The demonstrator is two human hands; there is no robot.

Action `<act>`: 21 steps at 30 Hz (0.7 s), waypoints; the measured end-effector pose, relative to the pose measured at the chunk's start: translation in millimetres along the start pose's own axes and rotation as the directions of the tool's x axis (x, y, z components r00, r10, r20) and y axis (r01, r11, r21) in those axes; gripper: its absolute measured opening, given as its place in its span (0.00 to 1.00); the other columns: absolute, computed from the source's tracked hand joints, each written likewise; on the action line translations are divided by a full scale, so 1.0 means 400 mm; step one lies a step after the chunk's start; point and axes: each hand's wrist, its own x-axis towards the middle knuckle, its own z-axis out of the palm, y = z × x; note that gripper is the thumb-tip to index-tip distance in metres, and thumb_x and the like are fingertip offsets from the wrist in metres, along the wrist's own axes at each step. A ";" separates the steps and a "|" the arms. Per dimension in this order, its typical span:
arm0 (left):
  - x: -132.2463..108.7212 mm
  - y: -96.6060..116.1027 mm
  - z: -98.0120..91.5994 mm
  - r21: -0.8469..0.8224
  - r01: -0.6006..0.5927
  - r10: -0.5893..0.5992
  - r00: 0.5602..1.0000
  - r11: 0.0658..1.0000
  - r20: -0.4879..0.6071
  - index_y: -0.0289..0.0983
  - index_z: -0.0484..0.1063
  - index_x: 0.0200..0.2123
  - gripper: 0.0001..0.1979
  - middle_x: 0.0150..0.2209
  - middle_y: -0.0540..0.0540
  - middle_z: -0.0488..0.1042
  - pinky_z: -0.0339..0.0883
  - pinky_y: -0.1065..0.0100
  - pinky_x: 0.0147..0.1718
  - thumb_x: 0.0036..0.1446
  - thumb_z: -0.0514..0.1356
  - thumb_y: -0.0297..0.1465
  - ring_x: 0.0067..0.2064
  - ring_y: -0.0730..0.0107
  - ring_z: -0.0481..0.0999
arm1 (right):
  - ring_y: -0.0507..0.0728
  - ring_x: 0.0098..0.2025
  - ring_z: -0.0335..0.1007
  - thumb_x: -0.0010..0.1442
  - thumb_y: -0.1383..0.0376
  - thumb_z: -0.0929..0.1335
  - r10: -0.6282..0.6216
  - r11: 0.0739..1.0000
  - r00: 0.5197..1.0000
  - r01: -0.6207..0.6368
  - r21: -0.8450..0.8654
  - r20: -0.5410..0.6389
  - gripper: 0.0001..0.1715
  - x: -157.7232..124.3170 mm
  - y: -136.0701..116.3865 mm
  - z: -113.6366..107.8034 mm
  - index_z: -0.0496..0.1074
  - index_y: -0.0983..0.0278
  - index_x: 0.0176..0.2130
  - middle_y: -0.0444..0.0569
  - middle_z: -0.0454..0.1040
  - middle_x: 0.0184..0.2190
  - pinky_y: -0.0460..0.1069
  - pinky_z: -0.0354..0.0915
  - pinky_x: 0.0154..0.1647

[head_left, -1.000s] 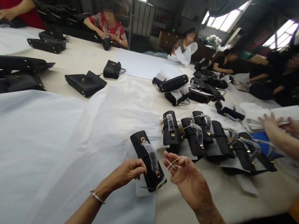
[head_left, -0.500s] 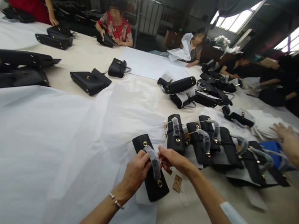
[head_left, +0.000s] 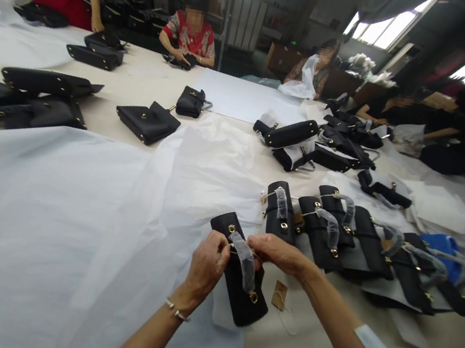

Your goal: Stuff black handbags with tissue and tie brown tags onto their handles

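Observation:
A black handbag (head_left: 239, 286) with gold fittings stands on the white sheet in front of me. Clear plastic wraps its handle (head_left: 243, 260). On the bag's left side, my left hand (head_left: 206, 262) pinches a thin pale string (head_left: 233, 248) that passes by the handle. My right hand (head_left: 275, 253) is closed at the handle's right side, where the string runs toward its fingers; exactly what it grips is partly hidden. A brown tag (head_left: 279, 296) with a loose string lies on the table just right of the bag.
Several black bags (head_left: 329, 239) with wrapped handles stand close on the right, beside a blue item (head_left: 446, 253). More bags (head_left: 149, 122) lie farther back and left. White sheeting (head_left: 24, 233) covers the left side. Several people sit or stand around the table (head_left: 310, 344).
My left hand has moved off the handle to the bag's left edge, drawing the string out. A person's hands at the right have mostly left the view. The view has shifted slightly.

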 end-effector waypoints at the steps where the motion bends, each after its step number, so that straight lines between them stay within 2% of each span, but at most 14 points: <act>1: 0.005 -0.002 -0.006 -0.201 0.157 -0.156 0.988 0.967 0.021 0.39 0.66 0.30 0.08 0.31 0.49 0.71 0.63 0.67 0.36 0.63 0.54 0.33 0.34 0.69 0.70 | 0.49 0.25 0.66 0.53 0.45 0.72 0.002 1.000 1.000 -0.002 0.013 -0.013 0.28 -0.006 -0.002 -0.008 0.73 0.68 0.32 0.44 0.72 0.24 0.46 0.62 0.31; 2: 0.011 -0.002 -0.012 -0.403 0.293 -0.289 0.954 0.867 0.073 0.38 0.65 0.30 0.08 0.31 0.49 0.71 0.64 0.68 0.36 0.61 0.55 0.34 0.34 0.70 0.70 | 0.49 0.27 0.67 0.50 0.50 0.76 0.007 0.999 0.999 -0.006 0.031 -0.033 0.25 -0.009 0.000 -0.017 0.73 0.68 0.34 0.44 0.74 0.26 0.46 0.63 0.33; 3: 0.017 -0.001 -0.018 -0.579 0.390 -0.381 0.913 0.716 0.145 0.38 0.64 0.29 0.09 0.31 0.50 0.71 0.65 0.69 0.36 0.60 0.57 0.35 0.34 0.71 0.71 | 0.49 0.28 0.68 0.47 0.55 0.77 0.012 0.998 0.999 -0.009 0.058 -0.051 0.23 -0.011 0.004 -0.026 0.74 0.68 0.36 0.44 0.75 0.27 0.46 0.64 0.34; 5: 0.032 0.002 -0.028 -0.800 0.469 -0.451 0.846 0.374 0.286 0.38 0.62 0.27 0.12 0.27 0.53 0.69 0.67 0.71 0.35 0.56 0.61 0.36 0.34 0.73 0.72 | 0.50 0.30 0.70 0.46 0.60 0.78 0.006 0.989 0.997 0.005 0.145 -0.072 0.20 -0.007 0.018 -0.043 0.73 0.67 0.36 0.44 0.76 0.27 0.45 0.64 0.35; 7: 0.047 0.006 -0.032 -0.873 0.471 -0.468 0.804 0.124 0.367 0.38 0.61 0.26 0.16 0.23 0.56 0.64 0.68 0.73 0.32 0.50 0.67 0.35 0.31 0.74 0.72 | 0.50 0.28 0.71 0.46 0.61 0.78 -0.003 0.966 0.996 0.027 0.258 -0.093 0.19 0.007 0.032 -0.055 0.72 0.66 0.35 0.44 0.75 0.25 0.45 0.66 0.32; 9: 0.061 0.008 -0.029 -0.889 0.458 -0.493 0.775 0.006 0.396 0.37 0.63 0.27 0.17 0.22 0.57 0.65 0.67 0.76 0.27 0.46 0.71 0.33 0.27 0.77 0.70 | 0.49 0.23 0.68 0.46 0.61 0.78 0.009 0.920 0.993 0.038 0.391 -0.118 0.18 0.023 0.038 -0.060 0.72 0.65 0.35 0.41 0.72 0.21 0.44 0.64 0.25; 10: 0.066 0.009 -0.026 -0.893 0.450 -0.507 0.766 -0.015 0.395 0.36 0.66 0.28 0.16 0.24 0.55 0.69 0.65 0.77 0.24 0.45 0.72 0.32 0.26 0.79 0.69 | 0.48 0.21 0.67 0.47 0.61 0.77 0.027 0.888 0.991 0.036 0.458 -0.129 0.18 0.031 0.038 -0.060 0.72 0.65 0.35 0.40 0.71 0.20 0.42 0.63 0.22; 12: 0.073 0.012 -0.019 -0.898 0.440 -0.508 0.775 0.008 0.375 0.34 0.71 0.34 0.15 0.37 0.47 0.78 0.62 0.80 0.21 0.46 0.72 0.32 0.24 0.84 0.67 | 0.48 0.22 0.69 0.50 0.60 0.77 0.053 0.817 0.990 0.032 0.576 -0.130 0.17 0.041 0.029 -0.053 0.73 0.66 0.37 0.41 0.73 0.23 0.41 0.63 0.20; 13: 0.075 0.014 -0.016 -0.895 0.442 -0.494 0.790 0.050 0.363 0.33 0.72 0.37 0.15 0.44 0.42 0.78 0.61 0.81 0.19 0.48 0.71 0.32 0.24 0.86 0.67 | 0.48 0.26 0.73 0.51 0.61 0.76 0.044 0.786 0.991 0.042 0.617 -0.124 0.17 0.043 0.022 -0.048 0.74 0.67 0.39 0.43 0.75 0.26 0.41 0.66 0.23; 15: 0.072 0.020 -0.013 -0.873 0.454 -0.446 0.828 0.177 0.340 0.32 0.74 0.42 0.15 0.52 0.38 0.75 0.58 0.83 0.16 0.50 0.68 0.30 0.25 0.87 0.68 | 0.52 0.38 0.78 0.50 0.66 0.76 -0.013 0.754 0.995 0.073 0.653 -0.095 0.21 0.043 0.008 -0.032 0.74 0.68 0.45 0.50 0.79 0.37 0.43 0.73 0.37; 17: 0.065 0.027 -0.013 -0.836 0.449 -0.405 0.861 0.316 0.309 0.34 0.73 0.47 0.19 0.55 0.38 0.73 0.56 0.83 0.13 0.51 0.66 0.28 0.25 0.84 0.72 | 0.55 0.48 0.77 0.46 0.72 0.76 -0.066 0.766 0.995 0.097 0.635 -0.072 0.29 0.042 -0.004 -0.014 0.73 0.69 0.49 0.54 0.79 0.46 0.45 0.72 0.48; 18: 0.061 0.029 -0.013 -0.819 0.439 -0.393 0.872 0.370 0.290 0.36 0.72 0.51 0.22 0.57 0.39 0.72 0.56 0.83 0.12 0.51 0.65 0.28 0.26 0.82 0.74 | 0.55 0.49 0.76 0.45 0.73 0.76 -0.068 0.786 0.995 0.099 0.610 -0.075 0.31 0.042 -0.009 -0.006 0.72 0.69 0.50 0.55 0.78 0.47 0.46 0.72 0.50; 19: 0.057 0.032 -0.014 -0.805 0.429 -0.387 0.881 0.411 0.272 0.39 0.69 0.54 0.25 0.59 0.39 0.70 0.57 0.82 0.11 0.52 0.65 0.28 0.26 0.80 0.75 | 0.55 0.47 0.77 0.45 0.72 0.77 -0.055 0.814 0.995 0.096 0.573 -0.089 0.31 0.045 -0.012 0.003 0.73 0.69 0.50 0.54 0.79 0.46 0.46 0.72 0.49; 21: 0.051 0.034 -0.017 -0.785 0.414 -0.383 0.891 0.461 0.244 0.45 0.63 0.60 0.31 0.63 0.39 0.66 0.58 0.81 0.10 0.53 0.65 0.30 0.26 0.77 0.77 | 0.52 0.36 0.78 0.46 0.67 0.78 -0.036 0.885 0.983 0.116 0.452 -0.182 0.25 0.055 -0.015 0.017 0.74 0.69 0.44 0.51 0.80 0.37 0.45 0.74 0.39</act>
